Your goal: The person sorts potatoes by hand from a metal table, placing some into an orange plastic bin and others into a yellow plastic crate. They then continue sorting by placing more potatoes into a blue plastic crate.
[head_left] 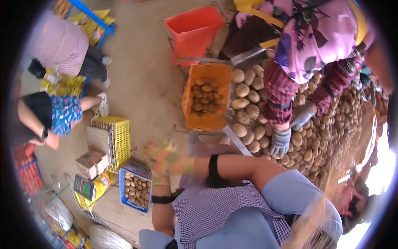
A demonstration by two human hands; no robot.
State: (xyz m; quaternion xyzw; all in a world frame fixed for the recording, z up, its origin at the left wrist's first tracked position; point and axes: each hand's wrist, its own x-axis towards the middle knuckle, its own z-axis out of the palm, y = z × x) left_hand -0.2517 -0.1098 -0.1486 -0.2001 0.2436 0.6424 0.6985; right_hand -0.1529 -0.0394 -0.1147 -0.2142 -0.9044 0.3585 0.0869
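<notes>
My right hand (176, 161), in a patterned green and orange glove, reaches left across my front and is smeared by motion. Close against it is my left hand (160, 177), also blurred, at the end of a raised forearm. Whether either holds anything cannot be made out. Just left of and below both hands stands a blue crate (122, 187) filled with potatoes (137, 189). Above and to the right of them, an orange basket (226, 85) has small potatoes in its bottom. A large heap of potatoes (309, 143) spreads out on the right.
A co-worker's grey-gloved hands (281, 142) rest on the heap. Behind the orange basket is a red basket (192, 39). At left stand a yellow crate (120, 141), a scale (84, 186) and two people. Metal rails (237, 141) edge the heap.
</notes>
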